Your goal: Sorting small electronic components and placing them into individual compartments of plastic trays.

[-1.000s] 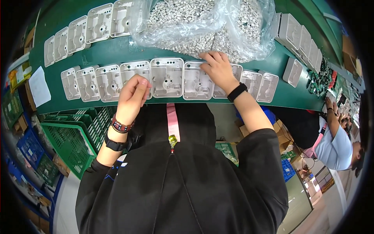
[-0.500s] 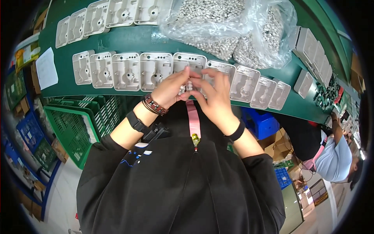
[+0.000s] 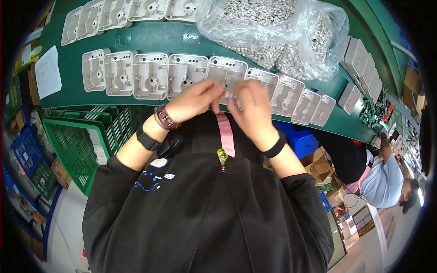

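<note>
My left grip (image 3: 199, 99) and right grip (image 3: 253, 109), fingers curled, flank small pale part (image 3: 229, 94), neither clearly nearer; which clasps it, cannot tell. Open grey housing (image 3: 230, 68) just beyond both, long axis pointing away.

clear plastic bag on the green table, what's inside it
The clear plastic bag holds a great many small silvery-white parts. Only the outer layer shows, partly blurred by folded plastic; whatever lies deeper in the heap is covered and cannot be seen.

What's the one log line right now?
Left hand: curled; right hand: curled, close beside it; small pale pieces: between hands; grey casings: rows on green table
</note>
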The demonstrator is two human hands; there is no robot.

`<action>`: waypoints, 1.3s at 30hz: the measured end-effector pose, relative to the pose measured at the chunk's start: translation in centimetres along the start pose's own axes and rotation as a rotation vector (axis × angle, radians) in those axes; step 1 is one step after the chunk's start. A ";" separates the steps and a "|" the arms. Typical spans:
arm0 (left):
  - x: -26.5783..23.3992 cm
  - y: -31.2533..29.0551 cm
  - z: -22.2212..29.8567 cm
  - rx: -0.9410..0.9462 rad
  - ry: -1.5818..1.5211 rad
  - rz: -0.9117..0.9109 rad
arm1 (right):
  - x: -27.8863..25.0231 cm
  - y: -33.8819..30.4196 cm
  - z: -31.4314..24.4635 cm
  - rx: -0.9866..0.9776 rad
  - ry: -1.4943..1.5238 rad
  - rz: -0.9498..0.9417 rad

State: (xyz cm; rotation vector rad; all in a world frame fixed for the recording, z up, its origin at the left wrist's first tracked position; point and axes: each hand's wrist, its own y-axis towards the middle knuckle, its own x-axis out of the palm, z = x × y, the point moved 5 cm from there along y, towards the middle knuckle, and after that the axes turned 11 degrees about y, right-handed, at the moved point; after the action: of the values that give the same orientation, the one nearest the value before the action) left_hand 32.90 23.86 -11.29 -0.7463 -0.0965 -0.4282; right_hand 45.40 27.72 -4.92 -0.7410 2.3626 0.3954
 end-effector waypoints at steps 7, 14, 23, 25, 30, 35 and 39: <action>-0.6 -1.8 -0.8 0.104 0.508 0.170 | 2.8 -1.2 -0.7 0.115 0.212 -0.097; -1.3 -2.3 -1.3 0.109 0.553 0.089 | 3.5 -1.0 0.6 0.248 0.477 -0.134; -3.5 -2.3 -1.8 0.120 -0.034 0.362 | 1.4 2.4 5.4 0.011 -0.259 -0.011; -4.9 -2.7 -1.6 0.134 -0.094 0.438 | 2.5 2.7 6.8 -0.110 -0.381 -0.061; -9.0 -4.4 -2.0 0.213 -0.282 0.662 | 5.1 3.4 8.6 -0.206 -0.466 -0.184; -9.7 -4.6 -2.8 0.306 -0.673 0.557 | 4.7 2.9 8.1 -0.283 -0.490 -0.159; -8.1 -3.4 -4.9 0.178 -0.986 0.384 | 3.8 2.6 4.9 -0.142 -0.447 -0.126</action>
State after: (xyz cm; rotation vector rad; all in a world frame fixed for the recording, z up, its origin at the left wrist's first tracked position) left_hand 23.79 21.11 -14.64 -0.7219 -0.8880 0.3432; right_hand 43.77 30.40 -10.86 -0.7701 1.8751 0.6094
